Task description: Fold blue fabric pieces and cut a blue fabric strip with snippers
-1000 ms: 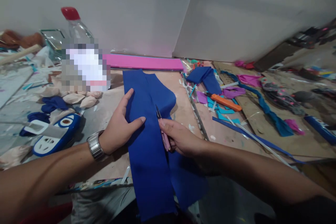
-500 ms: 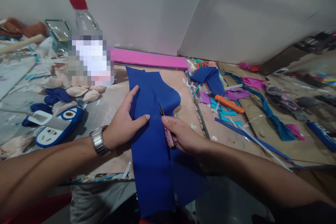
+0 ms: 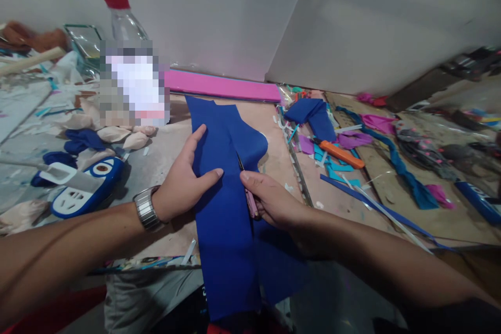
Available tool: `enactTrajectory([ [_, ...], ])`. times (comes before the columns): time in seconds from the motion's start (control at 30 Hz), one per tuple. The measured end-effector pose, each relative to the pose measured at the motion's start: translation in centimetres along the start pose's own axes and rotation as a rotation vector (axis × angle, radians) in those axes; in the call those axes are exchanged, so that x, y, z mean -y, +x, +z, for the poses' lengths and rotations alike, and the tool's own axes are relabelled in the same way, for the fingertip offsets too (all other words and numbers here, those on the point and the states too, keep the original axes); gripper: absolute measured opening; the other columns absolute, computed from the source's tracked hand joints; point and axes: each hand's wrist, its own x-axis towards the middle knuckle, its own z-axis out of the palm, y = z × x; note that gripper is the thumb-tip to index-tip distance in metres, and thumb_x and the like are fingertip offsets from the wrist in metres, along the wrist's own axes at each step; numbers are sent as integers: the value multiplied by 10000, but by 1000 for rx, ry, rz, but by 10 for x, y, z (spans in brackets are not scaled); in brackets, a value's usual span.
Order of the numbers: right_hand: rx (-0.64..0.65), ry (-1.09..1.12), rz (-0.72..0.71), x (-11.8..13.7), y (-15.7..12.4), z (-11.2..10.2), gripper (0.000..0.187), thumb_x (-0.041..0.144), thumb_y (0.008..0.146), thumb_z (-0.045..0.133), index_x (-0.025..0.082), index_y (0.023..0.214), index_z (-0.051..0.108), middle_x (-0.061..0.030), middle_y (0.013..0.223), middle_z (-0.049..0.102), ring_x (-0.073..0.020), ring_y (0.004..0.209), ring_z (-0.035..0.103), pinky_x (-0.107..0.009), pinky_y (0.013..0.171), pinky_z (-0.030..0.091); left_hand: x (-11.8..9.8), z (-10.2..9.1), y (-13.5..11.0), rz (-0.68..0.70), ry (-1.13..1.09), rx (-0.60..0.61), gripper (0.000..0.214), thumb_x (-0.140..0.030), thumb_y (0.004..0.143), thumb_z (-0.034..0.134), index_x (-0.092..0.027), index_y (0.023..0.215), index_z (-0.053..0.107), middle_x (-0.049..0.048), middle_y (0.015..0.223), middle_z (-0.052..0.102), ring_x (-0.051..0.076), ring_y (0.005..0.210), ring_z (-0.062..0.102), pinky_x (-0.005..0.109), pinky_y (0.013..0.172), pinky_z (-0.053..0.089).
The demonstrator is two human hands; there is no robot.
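Observation:
A long piece of blue cloth (image 3: 229, 250) lies over the table and hangs past its near edge, split along its right side. My left hand (image 3: 190, 180), with a metal watch at the wrist, rests on the cloth with thumb and fingers spread. In my right hand (image 3: 270, 198) is a slim pink-handled cutter knife (image 3: 251, 203), the thumb on top. Its dark blade points away from me and sits at the top of the split. To the right of the blade, the cloth bulges up in a loose fold. The fingers under the handle are partly hidden.
Left stand a red-capped bottle (image 3: 129, 23), a blue-white power strip (image 3: 84, 190) and pale cloth pieces (image 3: 136, 139). A pink strip stack (image 3: 223, 85) lies along the wall. Right are folded blue cloth (image 3: 311, 115), an orange utility knife (image 3: 340, 154) and scraps.
Almost nothing differs. The view has shifted slightly, and both hands keep nearly the same places on the cloth, with the blade still at the split.

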Motion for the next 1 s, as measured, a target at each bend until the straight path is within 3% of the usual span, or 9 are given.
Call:
enactTrajectory([
  [0.17,-31,39,10,-2,1,1,479,701,901,665,230,866,585,40,567,568,-128,485,495,-253,482,351,0,-2,1,-1,-21,-16,900,-311,833,748,-171,1622,341,124,1705,343,325,1590,305,527,1339,216],
  [0.37,-48,32,4,0,1,3,546,743,853,682,225,800,520,69,525,493,-98,415,413,-230,403,234,-5,-1,2,15,-40,-43,844,-285,830,753,-237,1591,390,90,1682,391,321,1566,357,542,1321,275],
  [1.0,-47,29,-51,1,3,5,528,722,888,665,225,780,523,57,533,510,-96,425,399,-244,431,241,-8,-1,-3,38,11,-20,882,-319,801,797,-202,1581,403,132,1659,400,341,1555,354,523,1318,259],
])
